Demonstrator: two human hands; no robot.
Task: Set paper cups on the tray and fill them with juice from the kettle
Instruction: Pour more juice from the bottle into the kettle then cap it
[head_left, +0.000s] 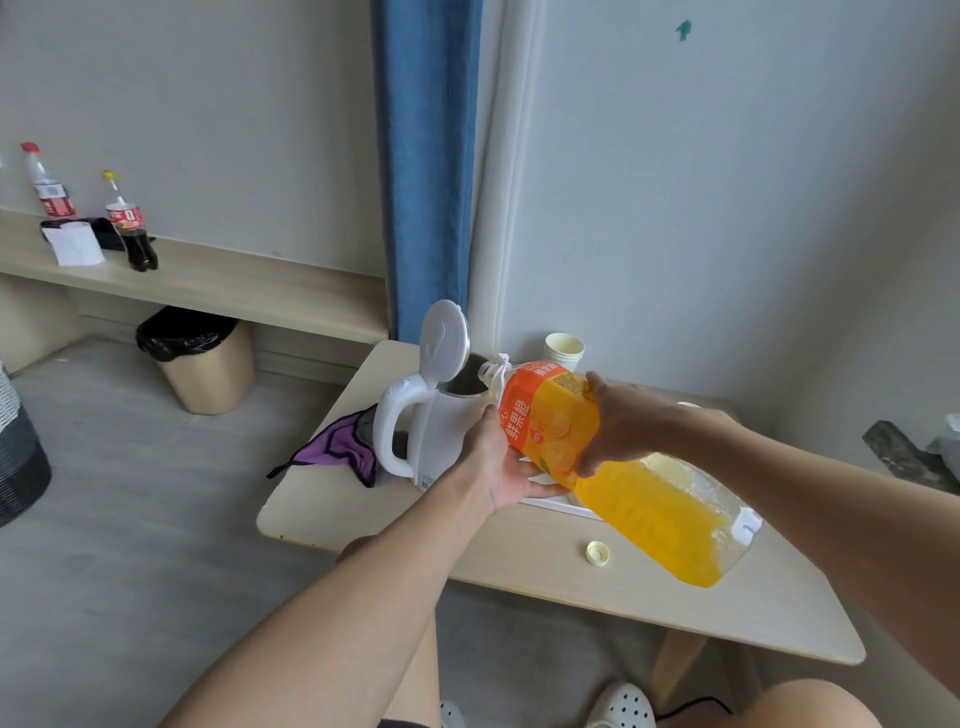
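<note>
Orange juice bottle (613, 457) tilted over open kettle (441, 421), both hands' grip closed around it

So the little beige table (467, 561) had the white kettle (441, 431) near its left edge with a purple cloth (340, 447) right beside it, stacked paper cups (564, 351) at the back edge, a white tray (556, 503) mid-table, and a yellow bottle cap (597, 552) toward the front edge.

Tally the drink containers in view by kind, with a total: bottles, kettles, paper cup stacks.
Juice bottle, held by left hand and right hand: 1
Cola bottles, and, on the shelf: 2
Kettle, lid open: 1
Paper cup stack: 1
Total: 5
</note>
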